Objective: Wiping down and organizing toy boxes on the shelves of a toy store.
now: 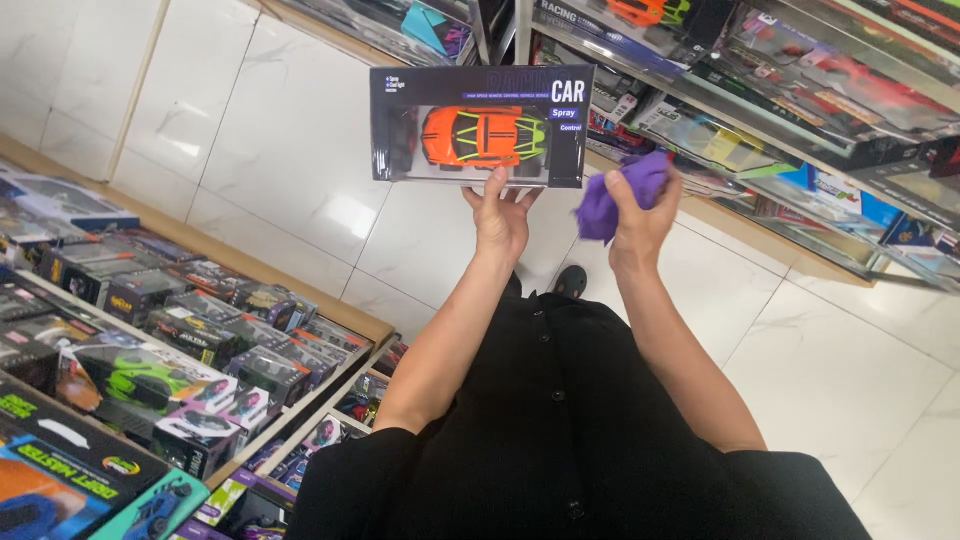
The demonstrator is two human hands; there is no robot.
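Holding a boxed toy car [481,127] up in front of the chest, that's what the head view shows, and it's the only view going. The left hand [499,218] grips the box from below, fingers clamped on its bottom edge near the middle, with the window side facing the camera so the orange car inside is plain to see. The right hand [640,215] is closed around a bunched purple cloth [622,193], sitting just beside the box's lower right corner, maybe touching it, hard to tell.

What could go wrong, as I see it: the box is wide and it's pinched at one spot along the bottom, so it looks top-heavy. Any push from the cloth on that right side could tip or twist it out of the fingers, and it'd drop onto the white tiled floor [300,150].

Pose-wise, both forearms are raised and angled inward, elbows tucked near the black garment, left wrist bent back to keep the box upright and level.

Over on the left there's a low display shelf [190,330] crammed with more boxed cars, and far right a tall rack [800,90] full of the same kind of stuff.
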